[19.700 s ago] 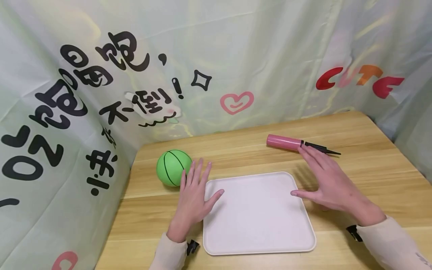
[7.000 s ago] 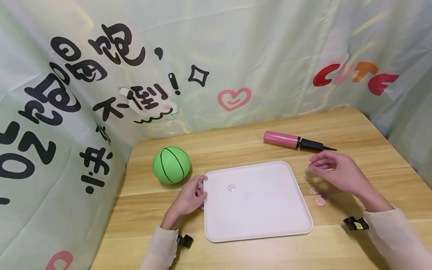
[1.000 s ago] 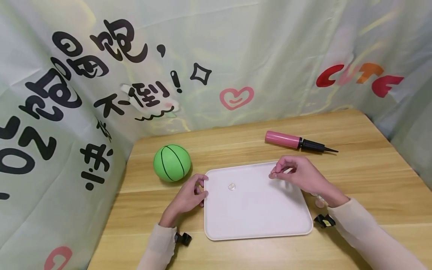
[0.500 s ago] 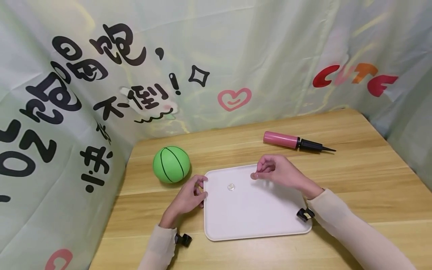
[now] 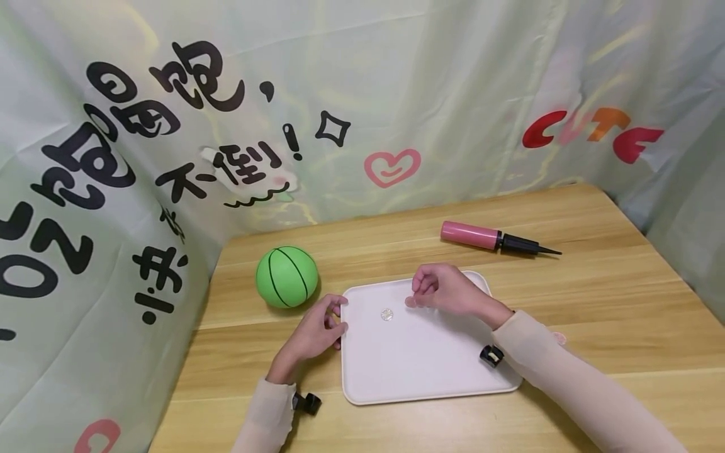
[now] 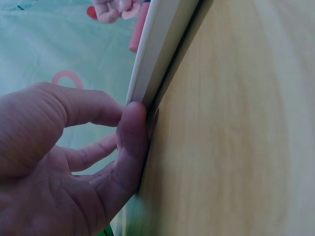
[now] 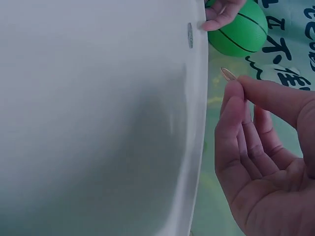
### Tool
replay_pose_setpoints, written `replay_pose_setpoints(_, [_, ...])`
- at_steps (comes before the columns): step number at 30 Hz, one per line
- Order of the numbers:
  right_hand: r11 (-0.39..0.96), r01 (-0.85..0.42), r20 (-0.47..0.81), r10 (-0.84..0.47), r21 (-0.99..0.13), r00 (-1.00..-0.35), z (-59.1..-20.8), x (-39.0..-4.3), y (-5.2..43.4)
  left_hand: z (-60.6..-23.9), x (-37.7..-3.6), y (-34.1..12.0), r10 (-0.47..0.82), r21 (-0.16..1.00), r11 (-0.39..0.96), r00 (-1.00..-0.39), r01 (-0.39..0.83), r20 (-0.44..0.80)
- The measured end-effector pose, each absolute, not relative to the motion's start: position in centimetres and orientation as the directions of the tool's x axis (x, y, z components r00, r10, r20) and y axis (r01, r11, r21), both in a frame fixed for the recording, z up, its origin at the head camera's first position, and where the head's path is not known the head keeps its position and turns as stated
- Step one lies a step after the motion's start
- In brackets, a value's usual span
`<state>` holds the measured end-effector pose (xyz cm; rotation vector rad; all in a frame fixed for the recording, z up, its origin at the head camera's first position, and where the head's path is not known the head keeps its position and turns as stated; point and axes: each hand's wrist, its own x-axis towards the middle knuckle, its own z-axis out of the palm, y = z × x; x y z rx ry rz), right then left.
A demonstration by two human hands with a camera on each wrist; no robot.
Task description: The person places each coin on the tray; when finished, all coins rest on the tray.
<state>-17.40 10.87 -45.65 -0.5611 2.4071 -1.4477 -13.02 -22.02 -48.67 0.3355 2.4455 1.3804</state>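
Observation:
A white tray (image 5: 430, 371) lies on the wooden table, and one silvery coin (image 5: 387, 314) rests near its far left corner. My right hand (image 5: 411, 302) hovers low over the tray just right of that coin, pinching a copper coin (image 7: 227, 74) between thumb and forefinger tips. My left hand (image 5: 340, 314) stays at the tray's left rim (image 6: 147, 73), with thumb (image 6: 133, 142) and forefinger (image 6: 74, 105) pinching the rim. The right wrist view shows the tray (image 7: 98, 123), its coin (image 7: 190, 35) and my right hand (image 7: 236, 83).
A green ball (image 5: 286, 277) sits left of the tray, close to my left hand. A pink pump (image 5: 481, 236) with a black nozzle lies behind the tray. Another coin (image 5: 558, 338) peeks out beside my right sleeve. Printed curtains wall in the back and sides.
My right hand has carried the pinched coin leftwards across the tray, from near its far right corner to just beside the coin lying there. The left hand has stayed put.

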Motion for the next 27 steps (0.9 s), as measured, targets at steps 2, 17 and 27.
replay_pose_setpoints(2, [0.433, -0.179, -0.047, -0.462, -0.884, -0.886, -45.9, -17.7, 10.6, -48.7, -13.0, -22.1, 0.35, 0.859, 0.509, -0.924, 0.049, -0.154])
replay_pose_setpoints(17, [0.485, -0.209, -0.059, -0.48, -0.849, -0.875, -46.7, -17.8, 8.6, -48.7, -12.9, -21.9, 0.323, 0.866, 0.499, -0.934, 0.034, -0.15])
replay_pose_setpoints(27, [0.544, -0.278, -0.035, -0.495, -0.791, -0.868, -46.8, -17.6, 8.2, -48.4, -12.8, -22.0, 0.344, 0.874, 0.485, -0.926, 0.036, -0.153])
